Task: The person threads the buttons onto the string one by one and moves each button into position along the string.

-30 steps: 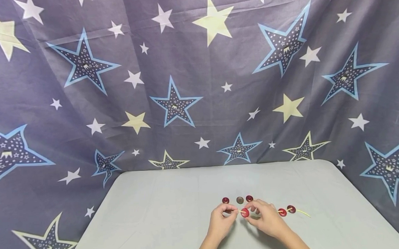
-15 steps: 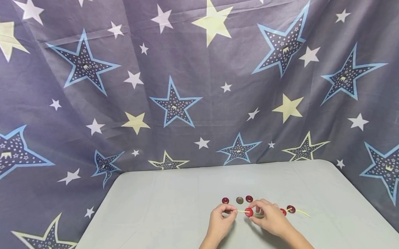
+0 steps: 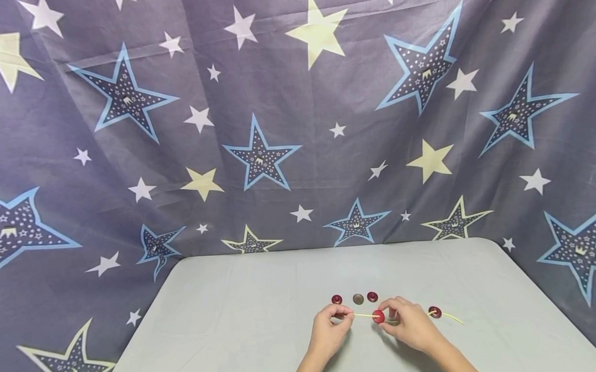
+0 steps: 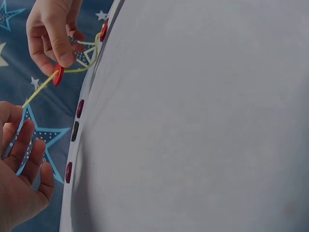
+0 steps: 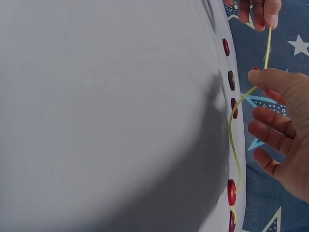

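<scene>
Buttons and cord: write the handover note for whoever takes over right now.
Left hand: pinches the free end of the yellow cord, held taut above the table.
Right hand: pinches a red button already on the cord, a short way from the left fingers.
Done: at least one more button sits on the cord's tail to the right; the right wrist view shows two there.
Left: three loose buttons in a row just beyond the hands, not yet strung.

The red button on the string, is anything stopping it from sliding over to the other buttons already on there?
Nothing visible. The right hand pinches the red button on the yellow string; only bare string shows toward the threaded button.
</scene>
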`<action>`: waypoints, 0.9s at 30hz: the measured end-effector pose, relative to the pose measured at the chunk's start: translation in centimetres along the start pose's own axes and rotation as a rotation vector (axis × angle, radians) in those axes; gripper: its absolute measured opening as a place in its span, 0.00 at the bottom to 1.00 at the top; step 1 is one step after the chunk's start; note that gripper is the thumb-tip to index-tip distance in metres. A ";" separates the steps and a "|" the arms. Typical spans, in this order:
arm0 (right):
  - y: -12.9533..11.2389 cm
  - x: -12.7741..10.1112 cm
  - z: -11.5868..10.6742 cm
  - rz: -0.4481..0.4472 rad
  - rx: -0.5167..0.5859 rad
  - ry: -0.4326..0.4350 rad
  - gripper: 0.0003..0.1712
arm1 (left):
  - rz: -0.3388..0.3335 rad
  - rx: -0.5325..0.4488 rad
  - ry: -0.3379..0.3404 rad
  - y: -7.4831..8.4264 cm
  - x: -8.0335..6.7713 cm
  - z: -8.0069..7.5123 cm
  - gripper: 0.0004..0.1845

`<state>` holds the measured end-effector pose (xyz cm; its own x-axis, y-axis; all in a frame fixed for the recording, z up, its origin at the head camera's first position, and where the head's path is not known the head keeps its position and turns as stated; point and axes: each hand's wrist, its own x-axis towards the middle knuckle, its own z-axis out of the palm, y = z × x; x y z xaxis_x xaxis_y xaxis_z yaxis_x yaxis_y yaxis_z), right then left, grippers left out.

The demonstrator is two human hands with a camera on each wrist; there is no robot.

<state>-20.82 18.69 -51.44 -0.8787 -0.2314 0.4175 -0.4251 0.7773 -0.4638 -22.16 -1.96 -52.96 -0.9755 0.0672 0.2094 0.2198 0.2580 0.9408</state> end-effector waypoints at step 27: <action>1.6 -0.3 -1.0 0.093 -0.042 -0.068 0.15 | -0.027 0.021 0.006 0.1 0.0 -0.3 0.02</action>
<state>-21.04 20.61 -51.48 -0.9271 -0.1955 0.3199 -0.3332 0.8206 -0.4643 -22.12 -2.26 -52.73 -0.9811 0.0543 0.1857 0.1935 0.2802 0.9402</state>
